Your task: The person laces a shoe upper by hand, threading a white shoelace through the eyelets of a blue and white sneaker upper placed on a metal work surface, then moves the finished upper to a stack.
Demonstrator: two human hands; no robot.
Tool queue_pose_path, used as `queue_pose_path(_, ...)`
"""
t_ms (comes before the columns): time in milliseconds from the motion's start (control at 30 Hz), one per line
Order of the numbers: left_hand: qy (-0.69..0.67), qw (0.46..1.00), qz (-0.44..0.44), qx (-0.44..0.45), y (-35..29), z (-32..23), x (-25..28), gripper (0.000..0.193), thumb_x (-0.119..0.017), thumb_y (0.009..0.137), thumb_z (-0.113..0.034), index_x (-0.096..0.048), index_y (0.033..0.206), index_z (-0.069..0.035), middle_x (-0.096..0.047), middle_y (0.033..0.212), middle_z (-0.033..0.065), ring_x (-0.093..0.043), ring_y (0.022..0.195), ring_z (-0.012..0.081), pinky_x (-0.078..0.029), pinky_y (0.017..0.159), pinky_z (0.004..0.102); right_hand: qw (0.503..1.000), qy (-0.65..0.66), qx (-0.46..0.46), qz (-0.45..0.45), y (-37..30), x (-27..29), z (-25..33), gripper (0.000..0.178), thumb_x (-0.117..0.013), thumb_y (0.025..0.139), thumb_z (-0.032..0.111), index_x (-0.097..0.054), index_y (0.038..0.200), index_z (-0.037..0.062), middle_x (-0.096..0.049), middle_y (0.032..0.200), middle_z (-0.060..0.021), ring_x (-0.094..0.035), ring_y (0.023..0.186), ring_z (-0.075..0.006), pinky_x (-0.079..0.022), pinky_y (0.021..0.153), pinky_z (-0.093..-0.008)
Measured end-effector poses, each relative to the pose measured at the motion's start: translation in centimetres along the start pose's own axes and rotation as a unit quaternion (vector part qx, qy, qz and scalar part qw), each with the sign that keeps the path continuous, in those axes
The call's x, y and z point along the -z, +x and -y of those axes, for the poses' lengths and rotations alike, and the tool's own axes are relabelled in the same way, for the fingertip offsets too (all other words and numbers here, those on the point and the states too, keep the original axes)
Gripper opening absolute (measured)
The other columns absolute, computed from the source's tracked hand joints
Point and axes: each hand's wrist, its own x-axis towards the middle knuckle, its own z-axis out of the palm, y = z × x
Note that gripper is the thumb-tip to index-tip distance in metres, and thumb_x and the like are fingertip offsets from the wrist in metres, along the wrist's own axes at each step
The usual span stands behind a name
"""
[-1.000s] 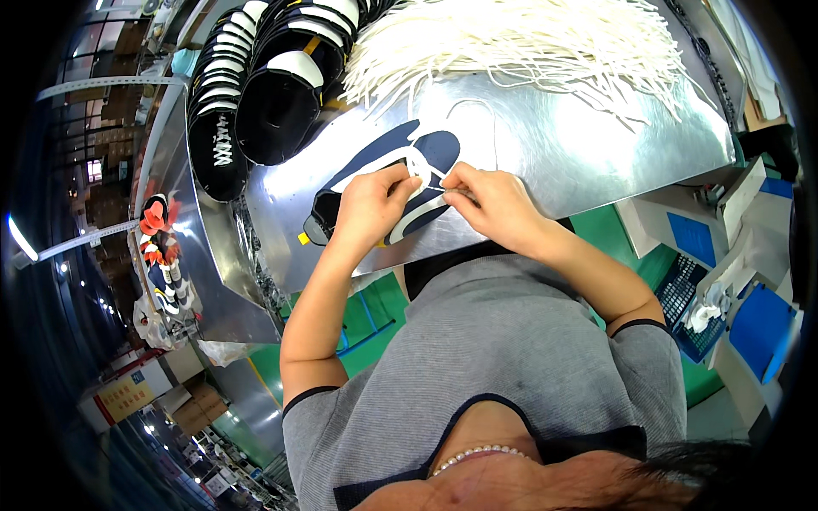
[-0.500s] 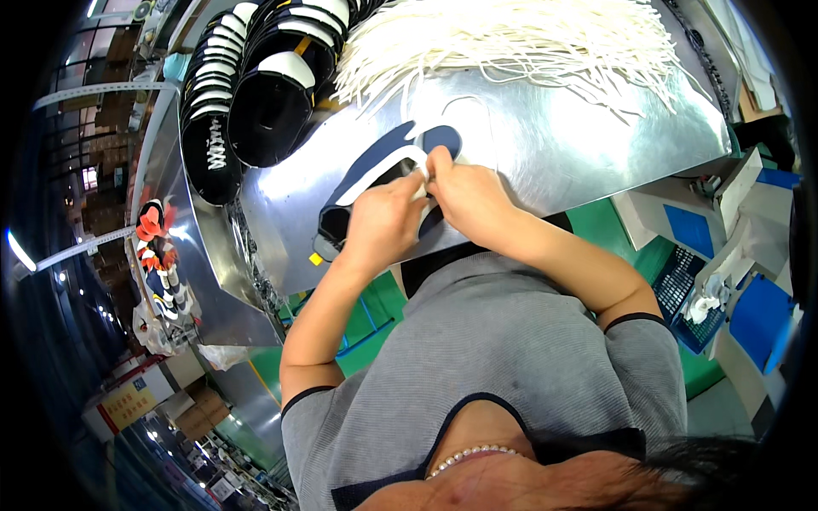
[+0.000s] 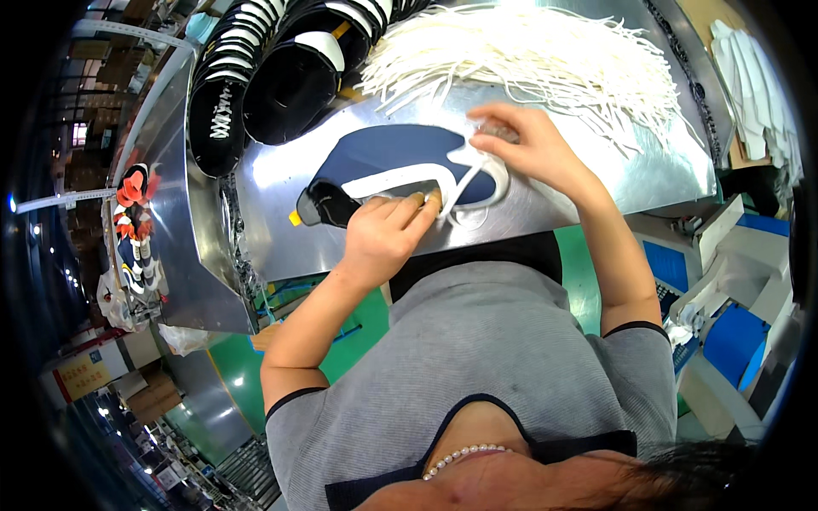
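Note:
A navy shoe upper (image 3: pixel 388 153) with a white eyelet strip and a black heel lies on the metal table in front of me. My left hand (image 3: pixel 388 228) grips its near edge, fingers bent over the white strip and partly hiding the opening. A white shoelace (image 3: pixel 501 183) rises from the strip and curves in a loop over the toe end. Just beyond that end, my right hand (image 3: pixel 532 145) is raised with thumb and forefinger apart. I see nothing between those two fingers; the other fingers are partly hidden.
A heap of white shoelaces (image 3: pixel 528 55) covers the back of the table (image 3: pixel 588 183). Rows of nested black shoe uppers (image 3: pixel 290 89) stand at the far left. White strips (image 3: pixel 745 94) hang at the right, and red and white shoe parts (image 3: pixel 135 192) lie to the left.
My right hand has left the strip beside my left hand and moved up and right, its fingers spreading. The upper has turned flatter, and the lace loop now shows over its toe end.

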Motion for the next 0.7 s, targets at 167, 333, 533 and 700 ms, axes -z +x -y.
queue_pose_path(167,0.016,0.996,-0.04,0.079,-1.2,1.2,-0.2,0.037,-0.067,0.072,-0.006,-0.072,0.109,-0.006,-0.069,0.09,0.0054,-0.065,0.069,0.0165,-0.052,0.062,0.0294,0.981,-0.122,-0.146,0.046,-2.0,1.2,2.0,0.027,-0.071,0.089,0.024,-0.071,0.104,0.0019,-0.073,0.088,-0.0155,-0.072,0.082,-0.0283,-0.053,0.074,-0.0357)
queue_pose_path(333,-0.001,0.997,-0.063,0.043,0.2,1.1,-0.6,0.038,-0.068,0.076,-0.01,-0.07,0.114,-0.006,-0.07,0.094,0.0071,-0.067,0.073,0.0189,-0.053,0.065,0.0308,0.985,0.089,-0.104,-0.106,-1.9,-0.6,-0.2,0.032,-0.078,0.086,0.02,-0.053,0.1,0.005,-0.061,0.075,-0.0012,-0.046,0.06,-0.0068,-0.04,0.055,-0.0238)
queue_pose_path(533,-0.325,0.897,0.132,0.271,-0.7,3.2,0.5,0.034,-0.059,0.095,-0.022,-0.065,0.124,-0.005,-0.069,0.107,0.0087,-0.065,0.096,0.0211,-0.05,0.086,0.0326,0.986,0.109,-0.112,-0.061,-0.1,-2.5,0.3,0.05,-0.09,0.073,0.02,-0.045,0.091,0.0103,-0.045,0.069,0.0052,-0.038,0.059,-0.0038,-0.033,0.053,-0.0218)
queue_pose_path(700,-0.546,0.649,0.253,0.466,0.3,3.2,1.2,0.052,-0.056,0.102,-0.045,-0.062,0.133,-0.005,-0.064,0.126,0.0083,-0.057,0.117,0.0177,-0.04,0.105,0.0299,0.987,0.098,-0.109,-0.071,-0.5,-3.5,0.3,0.049,-0.091,0.072,0.02,-0.045,0.088,0.0111,-0.043,0.068,0.0069,-0.035,0.059,-0.0029,-0.03,0.051,-0.0211)
